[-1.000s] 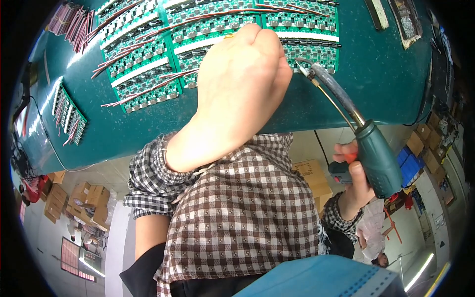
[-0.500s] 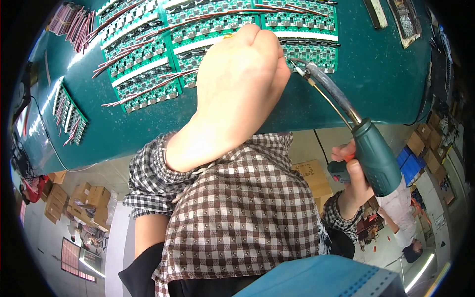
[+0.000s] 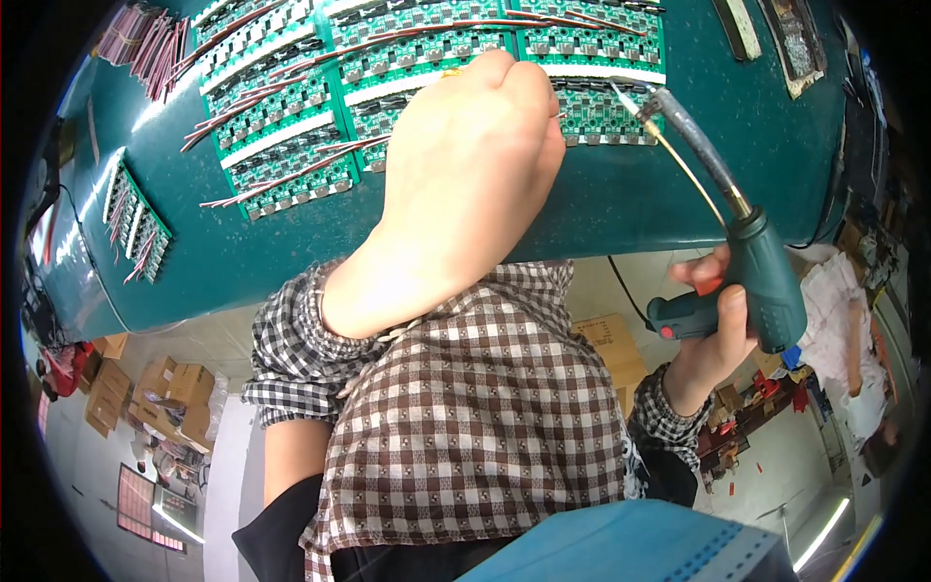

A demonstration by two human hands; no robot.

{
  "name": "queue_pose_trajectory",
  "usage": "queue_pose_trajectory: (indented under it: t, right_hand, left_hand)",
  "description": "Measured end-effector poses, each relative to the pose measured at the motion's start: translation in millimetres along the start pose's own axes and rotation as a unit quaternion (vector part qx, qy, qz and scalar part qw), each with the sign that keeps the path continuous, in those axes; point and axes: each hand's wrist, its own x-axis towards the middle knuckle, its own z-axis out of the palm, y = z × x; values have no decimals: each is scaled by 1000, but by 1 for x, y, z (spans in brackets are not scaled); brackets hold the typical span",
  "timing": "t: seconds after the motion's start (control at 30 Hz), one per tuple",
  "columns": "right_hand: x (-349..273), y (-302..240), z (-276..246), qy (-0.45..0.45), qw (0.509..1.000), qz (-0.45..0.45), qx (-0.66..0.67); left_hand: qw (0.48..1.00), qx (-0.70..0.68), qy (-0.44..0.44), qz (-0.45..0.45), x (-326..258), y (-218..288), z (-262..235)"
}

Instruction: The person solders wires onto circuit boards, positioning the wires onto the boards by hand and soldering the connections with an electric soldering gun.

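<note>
Boards with red wires fill the frame's top on the green bench. Left hand is fisted over them; can't tell what it grips. Right hand clutches the soldering gun, tip at the upper-right board. Plenty looks left to solder.

Left hand crowds circuit boards; right perhaps open.

Brown cardboard boxes are sitting stacked on the floor at lower left, below the green table's edge. Another tan cardboard carton is showing under the table near centre, partly hidden behind a checked sleeve. No labels, signs or screens are showing clearly.
</note>
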Motion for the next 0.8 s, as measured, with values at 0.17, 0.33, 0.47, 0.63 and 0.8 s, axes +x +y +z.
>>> queue_pose_trajectory:
  t: [0.17, 0.33, 0.47, 0.63, 0.8]
  right_hand:
    - [31, 20, 5, -51, 979, -15, 199]
    - [61, 40, 26, -129, 931, 15, 340]
    - [59, 43, 33, -108, 939, 1, 326]
    - [59, 47, 31, -120, 940, 3, 320]
    - [59, 49, 31, -122, 941, 2, 315]
  left_hand:
    - [1000, 9, 8, 13, 0, 1, 1]
    - [999, 34, 17, 22, -2, -1, 6]
    - [997, 75, 13, 17, -5, 1, 9]
    - [997, 75, 28, 15, -5, 2, 10]
    - [998, 51, 41, 12, -4, 3, 10]
